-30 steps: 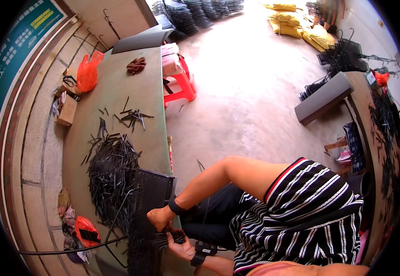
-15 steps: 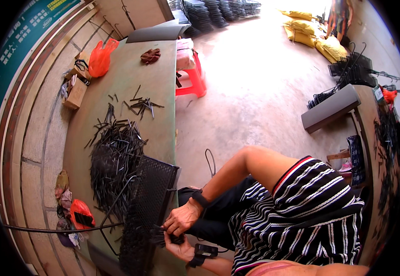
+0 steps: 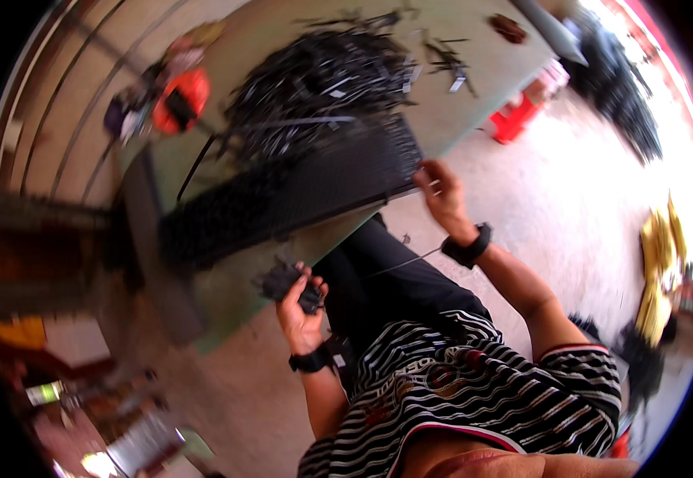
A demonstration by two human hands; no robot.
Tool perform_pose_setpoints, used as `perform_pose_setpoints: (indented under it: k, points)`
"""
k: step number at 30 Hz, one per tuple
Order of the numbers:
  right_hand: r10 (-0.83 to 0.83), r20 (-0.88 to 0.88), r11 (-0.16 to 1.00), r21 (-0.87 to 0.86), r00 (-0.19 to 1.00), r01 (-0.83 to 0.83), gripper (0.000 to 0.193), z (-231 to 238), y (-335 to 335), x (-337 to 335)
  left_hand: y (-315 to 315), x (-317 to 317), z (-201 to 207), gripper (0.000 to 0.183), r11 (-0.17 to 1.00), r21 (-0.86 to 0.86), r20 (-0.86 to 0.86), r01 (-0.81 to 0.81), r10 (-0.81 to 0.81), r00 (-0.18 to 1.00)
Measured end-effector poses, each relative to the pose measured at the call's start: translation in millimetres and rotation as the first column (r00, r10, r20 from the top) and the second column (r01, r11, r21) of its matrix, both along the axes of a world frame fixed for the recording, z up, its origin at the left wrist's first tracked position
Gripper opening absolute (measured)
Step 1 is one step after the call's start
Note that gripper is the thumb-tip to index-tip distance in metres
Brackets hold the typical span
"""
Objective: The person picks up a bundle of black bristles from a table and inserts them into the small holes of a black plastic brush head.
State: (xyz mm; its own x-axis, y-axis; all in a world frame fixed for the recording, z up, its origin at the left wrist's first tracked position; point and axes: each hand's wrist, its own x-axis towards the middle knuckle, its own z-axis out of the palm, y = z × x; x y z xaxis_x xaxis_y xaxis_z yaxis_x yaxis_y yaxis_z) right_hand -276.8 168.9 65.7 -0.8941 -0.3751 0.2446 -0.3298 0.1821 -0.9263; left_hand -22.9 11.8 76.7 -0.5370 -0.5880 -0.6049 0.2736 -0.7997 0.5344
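My left hand (image 3: 302, 309) is closed round a small bundle of thin black strips (image 3: 289, 285), held just off the table's near edge. At the right end of a long black mesh rack (image 3: 314, 187) is my right hand (image 3: 443, 199), its fingers bent and apart, with nothing visible in them. Its fingertips are close to the rack's corner; blur hides whether they touch it. Small black pieces (image 3: 219, 215) crowd the rack's left part. Behind it lies a large heap of loose black strips (image 3: 322, 76).
The green table (image 3: 474, 88) also bears a few scattered strips (image 3: 448, 64) and a dark red cloth (image 3: 509, 29). A red stool (image 3: 513, 119) stands beyond its edge. An orange bag (image 3: 181, 99) lies at the left. Yellow sacks (image 3: 653, 271) are at the far right.
My view has turned, so the table now slants across it. My hands, together at the bundle before, have parted: the left keeps the bundle, the right has moved to the rack's right end.
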Motion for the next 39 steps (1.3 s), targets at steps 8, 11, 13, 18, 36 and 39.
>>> perform_pose_setpoints:
  k: [8, 11, 13, 18, 36, 39]
  points:
    - [0.115, -0.285, 0.893, 0.450, 0.952, 0.026, 0.021, 25.8, -19.7, -22.6, 7.9, -6.7, 6.2, 0.023, 0.998, -0.048, 0.024, -0.042, 0.043, 0.999]
    - [0.334, -0.265, 0.906, 0.356, 0.905, -0.230, 0.014, 40.2, -29.3, -8.0, 5.1, -17.9, 9.1, 0.021, 0.997, -0.074, 0.038, -0.039, 0.042, 0.998]
    - [0.451, 0.041, 0.844, 0.303, 0.891, -0.442, 0.015, 50.5, -42.3, 7.7, 5.9, -22.5, 14.2, 0.020, 0.996, -0.082, 0.031, -0.040, 0.043, 0.999]
    - [0.575, 0.551, 0.737, -0.027, 0.606, -0.675, 0.027, 49.5, -93.3, 46.4, 0.2, -37.2, 18.5, 0.018, 0.988, -0.139, 0.043, 0.062, -0.056, 0.997]
    - [0.482, -0.248, 0.871, 0.036, 0.840, -0.489, 0.020, 64.5, -164.7, 28.3, -15.4, -41.4, 7.7, 0.023, 0.973, -0.229, 0.054, 0.039, -0.027, 0.998]
    - [0.493, -0.265, 0.867, 0.073, 0.829, -0.492, 0.019, 61.9, -171.4, 26.5, -17.8, -42.6, 4.9, 0.023, 0.979, -0.205, 0.042, 0.010, -0.001, 0.999]
